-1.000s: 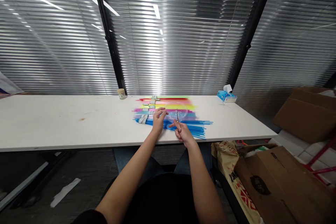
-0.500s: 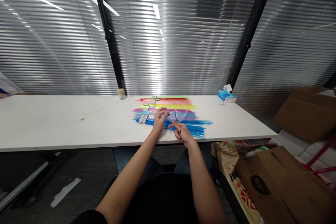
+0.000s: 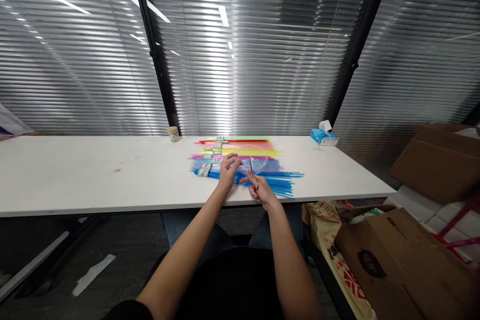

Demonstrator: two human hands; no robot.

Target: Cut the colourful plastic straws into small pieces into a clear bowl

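Observation:
My right hand is closed around the handles of a pair of scissors, whose blades point away from me. My left hand pinches the left edge of a clear, round plastic thing; whether it is a loop or a shallow bowl I cannot tell. The blades overlap this thing in view. Beneath my hands, blue plastic straws or sticks are fanned out toward the right. Behind them lie bundles in purple, pink, yellow, red and green, with printed paper labels at their left ends.
On the white table, a small beige-lidded cup stands at the back left and a blue tissue pack at the back right. Blinds rise behind. Cardboard boxes and a paper sack are at my right.

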